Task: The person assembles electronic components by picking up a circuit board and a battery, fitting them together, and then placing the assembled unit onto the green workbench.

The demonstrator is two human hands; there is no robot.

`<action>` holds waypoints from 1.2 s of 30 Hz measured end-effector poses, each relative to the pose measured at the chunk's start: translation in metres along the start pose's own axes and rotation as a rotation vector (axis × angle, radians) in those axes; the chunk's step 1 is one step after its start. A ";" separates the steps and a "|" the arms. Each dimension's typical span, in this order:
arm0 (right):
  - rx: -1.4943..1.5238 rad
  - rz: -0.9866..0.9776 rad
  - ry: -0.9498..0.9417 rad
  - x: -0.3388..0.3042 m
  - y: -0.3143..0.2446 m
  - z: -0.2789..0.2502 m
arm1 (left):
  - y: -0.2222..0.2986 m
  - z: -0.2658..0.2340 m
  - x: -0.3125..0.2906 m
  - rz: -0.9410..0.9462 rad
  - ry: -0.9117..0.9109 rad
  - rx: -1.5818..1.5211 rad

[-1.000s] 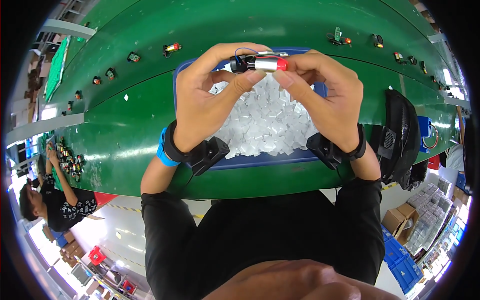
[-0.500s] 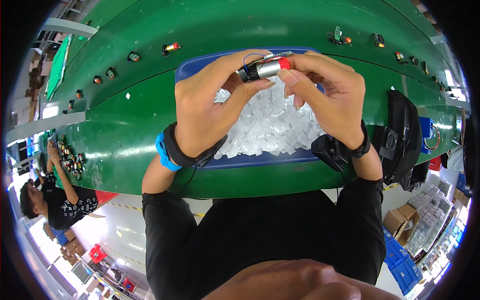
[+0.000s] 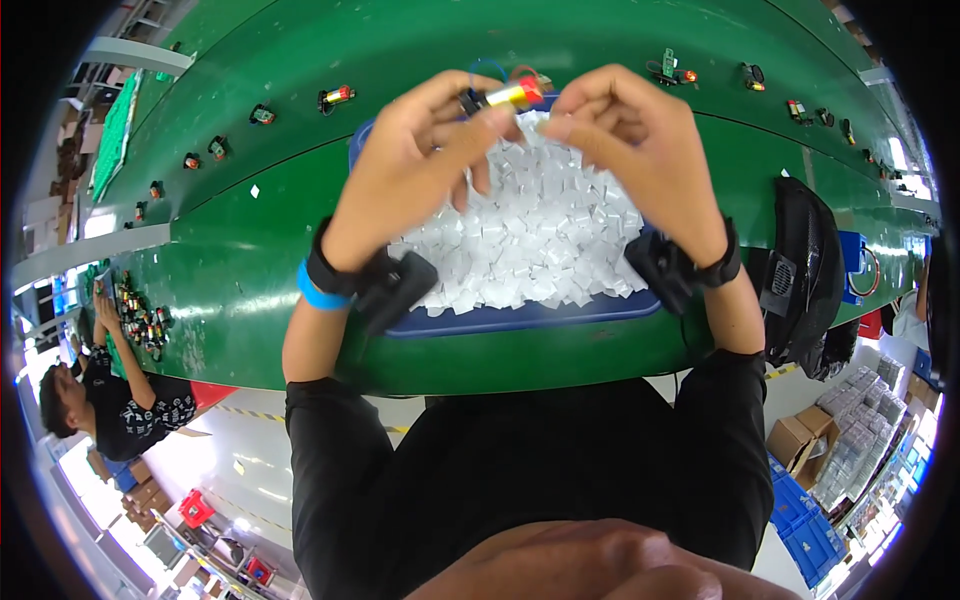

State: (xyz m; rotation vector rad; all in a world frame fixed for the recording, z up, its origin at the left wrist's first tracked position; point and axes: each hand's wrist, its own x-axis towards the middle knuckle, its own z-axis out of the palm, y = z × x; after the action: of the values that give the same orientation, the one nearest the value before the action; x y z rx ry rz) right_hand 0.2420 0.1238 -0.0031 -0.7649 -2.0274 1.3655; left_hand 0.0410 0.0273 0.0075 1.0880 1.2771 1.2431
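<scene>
My left hand [image 3: 420, 150] pinches a small wired battery cylinder [image 3: 508, 95] between thumb and fingers. The cylinder has a black end, a yellowish shiny body and a red end, with thin blue and red wires looping above it; motion blurs its details. My right hand [image 3: 640, 130] hovers just right of the red end, apart from it. Its thumb and forefinger are bent with a gap between them, and I see nothing in them. Below both hands stands a blue tray [image 3: 530, 318] heaped with small white paper-like pieces [image 3: 530, 230].
Similar wired parts [image 3: 337, 96] lie spaced along the far green bench [image 3: 240, 320]. A black bag [image 3: 808, 270] and a blue box [image 3: 853, 265] stand at the right. At the far left a co-worker [image 3: 125, 390] reaches toward a cluster of parts [image 3: 145, 315].
My right hand has let go of the cylinder's red end and drawn slightly away. My left hand has moved up and left with the cylinder, whose visible side turned from silver to yellowish.
</scene>
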 end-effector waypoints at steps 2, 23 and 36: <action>-0.017 -0.020 0.006 0.013 0.013 -0.016 | -0.007 -0.025 0.015 -0.063 -0.004 0.079; -0.939 0.106 0.199 0.058 0.110 -0.116 | -0.105 -0.163 0.097 -0.108 0.180 1.158; -0.608 -0.887 0.051 0.015 -0.004 -0.011 | 0.004 -0.019 0.021 -0.276 -0.351 -0.053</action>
State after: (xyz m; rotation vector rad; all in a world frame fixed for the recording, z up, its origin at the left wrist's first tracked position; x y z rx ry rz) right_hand 0.2391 0.1403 0.0060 -0.0519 -2.3132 0.2304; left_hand 0.0201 0.0470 0.0099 1.0008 1.0752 0.8315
